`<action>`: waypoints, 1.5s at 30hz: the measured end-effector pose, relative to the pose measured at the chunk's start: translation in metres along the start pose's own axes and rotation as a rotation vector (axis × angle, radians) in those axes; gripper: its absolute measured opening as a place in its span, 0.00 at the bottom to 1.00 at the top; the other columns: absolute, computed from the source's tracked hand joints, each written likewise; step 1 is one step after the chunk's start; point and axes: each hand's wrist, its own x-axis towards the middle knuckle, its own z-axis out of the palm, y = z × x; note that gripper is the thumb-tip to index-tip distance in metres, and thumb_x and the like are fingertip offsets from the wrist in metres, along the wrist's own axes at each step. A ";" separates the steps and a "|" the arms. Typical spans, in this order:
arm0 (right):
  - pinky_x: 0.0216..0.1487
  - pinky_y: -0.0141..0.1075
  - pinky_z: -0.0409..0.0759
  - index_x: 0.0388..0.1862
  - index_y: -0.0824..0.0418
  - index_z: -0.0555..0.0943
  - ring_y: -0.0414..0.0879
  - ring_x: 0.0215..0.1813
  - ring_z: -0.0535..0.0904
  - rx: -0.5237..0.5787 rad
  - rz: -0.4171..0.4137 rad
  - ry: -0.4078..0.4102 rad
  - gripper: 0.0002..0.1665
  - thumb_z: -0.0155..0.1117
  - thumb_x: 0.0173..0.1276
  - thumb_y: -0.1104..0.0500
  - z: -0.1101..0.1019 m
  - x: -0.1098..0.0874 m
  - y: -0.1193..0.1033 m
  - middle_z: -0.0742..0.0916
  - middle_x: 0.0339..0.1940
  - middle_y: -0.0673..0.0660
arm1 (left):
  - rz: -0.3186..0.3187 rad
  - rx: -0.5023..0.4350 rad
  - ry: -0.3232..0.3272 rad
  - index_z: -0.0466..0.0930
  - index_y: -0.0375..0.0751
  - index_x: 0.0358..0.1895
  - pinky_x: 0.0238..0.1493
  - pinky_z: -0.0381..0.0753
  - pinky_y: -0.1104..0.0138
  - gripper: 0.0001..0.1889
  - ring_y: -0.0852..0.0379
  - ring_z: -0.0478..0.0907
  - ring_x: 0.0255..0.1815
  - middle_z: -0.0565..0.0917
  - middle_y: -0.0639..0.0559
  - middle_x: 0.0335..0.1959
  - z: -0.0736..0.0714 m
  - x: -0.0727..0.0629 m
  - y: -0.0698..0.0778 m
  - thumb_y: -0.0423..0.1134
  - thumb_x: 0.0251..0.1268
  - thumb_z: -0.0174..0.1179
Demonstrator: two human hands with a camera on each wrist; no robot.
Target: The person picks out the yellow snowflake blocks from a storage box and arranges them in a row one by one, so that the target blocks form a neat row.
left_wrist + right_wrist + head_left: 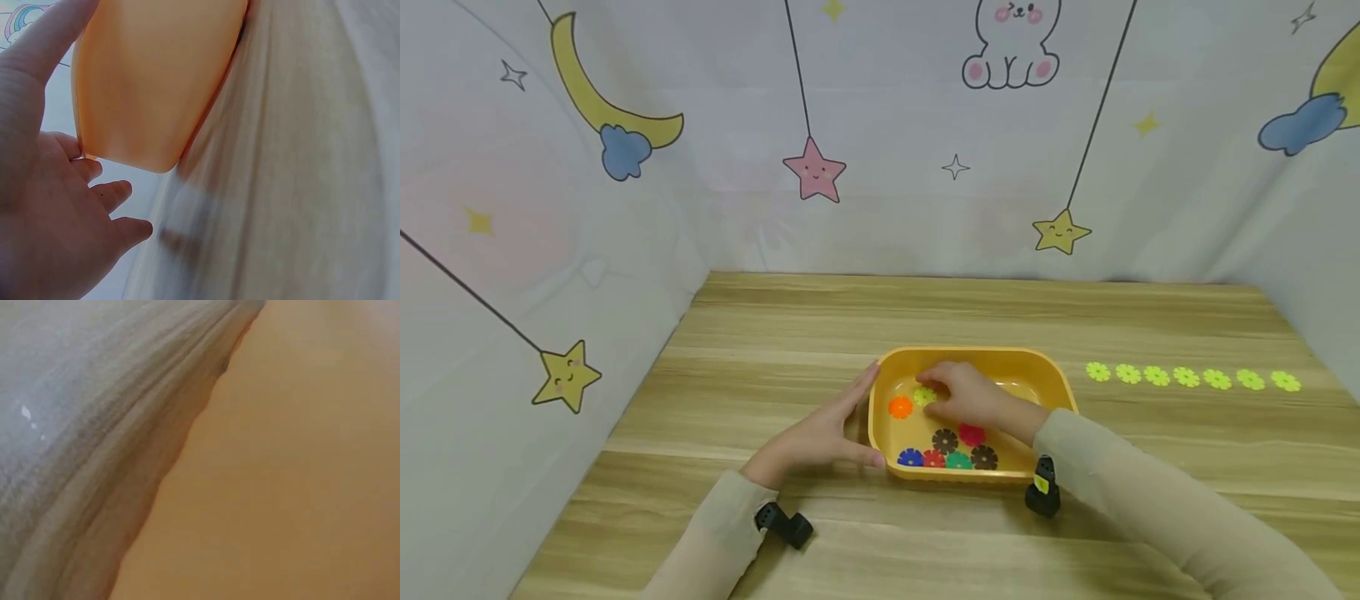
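A yellow-orange plastic tray (977, 473) holds several flower-shaped plastic discs. My left hand (808, 433) is spread at the tray's left end, with its thumb at the front corner and fingers along the side. In the left wrist view those fingertips reach the tray wall (156, 75). Inside the tray, my right hand (970, 396) curves its fingers and thumb around the edges of a yellow-green disc (924, 396). An orange disc (900, 407) lies just left of it. The right wrist view shows mainly a sleeve (94, 456) against blurred orange plastic.
Near the tray's front wall lie a blue disc (911, 457), a green disc (958, 460), a brown disc (945, 441), a pink-red disc (972, 434) and others. Right of the tray, several yellow-green discs (1186, 377) form a row on the wooden table (820, 317). A printed curtain (895, 225) stands behind.
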 end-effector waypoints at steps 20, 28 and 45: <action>0.54 0.41 0.79 0.52 0.65 0.81 0.46 0.45 0.76 0.018 0.005 -0.023 0.23 0.71 0.58 0.59 0.002 0.000 -0.008 0.82 0.45 0.54 | 0.018 -0.006 -0.007 0.33 0.60 0.78 0.75 0.39 0.47 0.65 0.52 0.31 0.79 0.34 0.61 0.79 -0.001 0.000 -0.003 0.59 0.43 0.74; 0.39 0.32 0.74 0.51 0.63 0.82 0.43 0.37 0.71 -0.006 -0.016 -0.026 0.21 0.72 0.58 0.59 0.000 0.001 -0.007 0.78 0.36 0.50 | 0.016 -0.009 -0.007 0.32 0.63 0.77 0.76 0.40 0.49 0.66 0.55 0.33 0.79 0.35 0.64 0.78 -0.001 0.000 -0.005 0.60 0.42 0.75; 0.37 0.31 0.75 0.50 0.62 0.82 0.43 0.36 0.71 0.053 -0.006 -0.096 0.21 0.73 0.57 0.59 -0.002 0.003 -0.004 0.78 0.36 0.50 | -0.001 -0.045 -0.016 0.31 0.66 0.77 0.76 0.39 0.50 0.65 0.58 0.33 0.78 0.34 0.68 0.78 -0.001 0.001 -0.004 0.58 0.42 0.75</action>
